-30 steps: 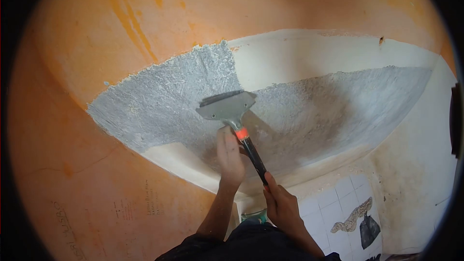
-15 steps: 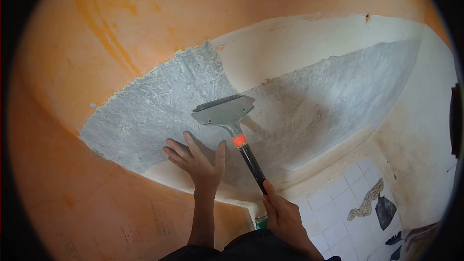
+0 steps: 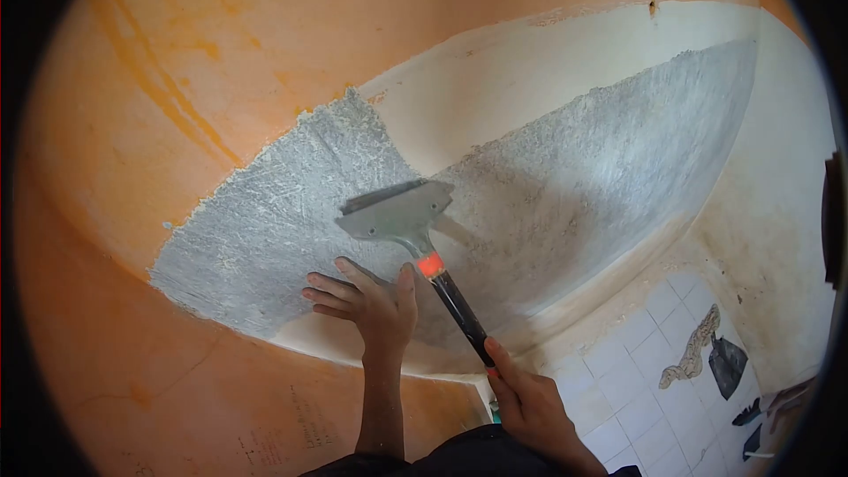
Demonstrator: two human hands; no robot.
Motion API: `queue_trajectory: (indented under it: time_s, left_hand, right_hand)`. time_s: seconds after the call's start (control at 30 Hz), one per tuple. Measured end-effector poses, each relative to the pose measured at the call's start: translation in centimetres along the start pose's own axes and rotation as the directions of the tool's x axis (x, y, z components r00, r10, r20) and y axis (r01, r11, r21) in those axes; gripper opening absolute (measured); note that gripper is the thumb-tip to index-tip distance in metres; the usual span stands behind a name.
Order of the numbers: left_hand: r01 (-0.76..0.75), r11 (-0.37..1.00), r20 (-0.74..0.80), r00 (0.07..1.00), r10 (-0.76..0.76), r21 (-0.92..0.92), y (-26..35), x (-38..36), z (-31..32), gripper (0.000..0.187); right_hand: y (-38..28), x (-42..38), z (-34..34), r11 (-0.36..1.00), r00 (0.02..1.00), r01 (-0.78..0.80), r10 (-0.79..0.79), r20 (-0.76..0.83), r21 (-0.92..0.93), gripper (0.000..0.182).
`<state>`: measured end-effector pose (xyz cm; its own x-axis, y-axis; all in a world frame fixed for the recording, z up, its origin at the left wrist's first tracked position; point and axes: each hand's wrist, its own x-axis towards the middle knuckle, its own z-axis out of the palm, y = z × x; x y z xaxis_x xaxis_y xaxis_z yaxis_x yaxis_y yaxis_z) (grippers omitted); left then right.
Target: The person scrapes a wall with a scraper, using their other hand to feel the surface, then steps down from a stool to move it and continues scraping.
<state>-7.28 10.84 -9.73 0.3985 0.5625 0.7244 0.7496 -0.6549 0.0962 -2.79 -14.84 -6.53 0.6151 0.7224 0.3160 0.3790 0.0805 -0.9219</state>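
My right hand (image 3: 530,402) is wrapped round the lower end of the black handle of a wide scraper (image 3: 397,219). The scraper has a grey metal head and an orange band, and its head is over the rough grey patch (image 3: 265,230) on the wall. To the left of the handle, my left hand (image 3: 375,300) is raised with its fingers spread, holding nothing, near the lower part of the patch. Whether its fingertips touch the wall cannot be made out.
Orange painted wall (image 3: 265,53) surrounds a white band (image 3: 495,71) above the grey patch. At the lower right, white tiles (image 3: 627,389) bear a curved rough strip (image 3: 693,349) and a dark trowel-like blade (image 3: 727,368). A dark object (image 3: 833,221) stands at the right edge.
The scraper's head has moved slightly left and down and looks more tilted. My left hand is a little lower and further right. The view has shifted slightly.
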Motion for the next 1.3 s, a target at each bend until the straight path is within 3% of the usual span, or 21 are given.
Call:
queue_trajectory:
  time_s: [0.1,0.7,1.03,1.13,1.2,1.3]
  left_hand:
    - [0.003,1.000,0.024,1.000,-0.002,-0.011,0.1,-0.1,-0.2,0.102]
    - [0.001,1.000,0.027,1.000,-0.001,-0.008,0.1,0.0,-0.1,0.102]
    - [0.015,1.000,0.043,0.999,-0.015,-0.003,0.3,0.1,-0.2,0.104]
    - [-0.012,1.000,-0.024,1.000,0.012,-0.001,0.0,0.1,0.2,0.103]
    - [-0.008,1.000,-0.021,1.000,0.008,-0.007,0.2,0.0,0.0,0.103]
    - [0.017,1.000,0.026,1.000,-0.018,0.023,0.6,0.0,-0.4,0.104]
  right_hand:
    - [-0.8,0.3,-1.4,0.994,0.990,-0.098,0.093,0.106,0.041,0.052]
    - [-0.8,0.5,-1.1,0.998,0.998,-0.039,0.041,0.042,-0.056,0.049]
    - [-1.0,1.1,-1.1,1.000,1.000,0.002,-0.002,0.026,-0.013,0.047]
    - [-0.7,0.3,-0.8,1.000,1.000,-0.015,0.015,-0.003,-0.013,0.048]
    - [-1.4,0.3,-1.0,0.989,0.989,-0.137,0.140,0.045,-0.053,0.047]
    - [-1.0,0.3,-1.2,0.993,0.994,-0.109,0.110,0.014,-0.053,0.047]
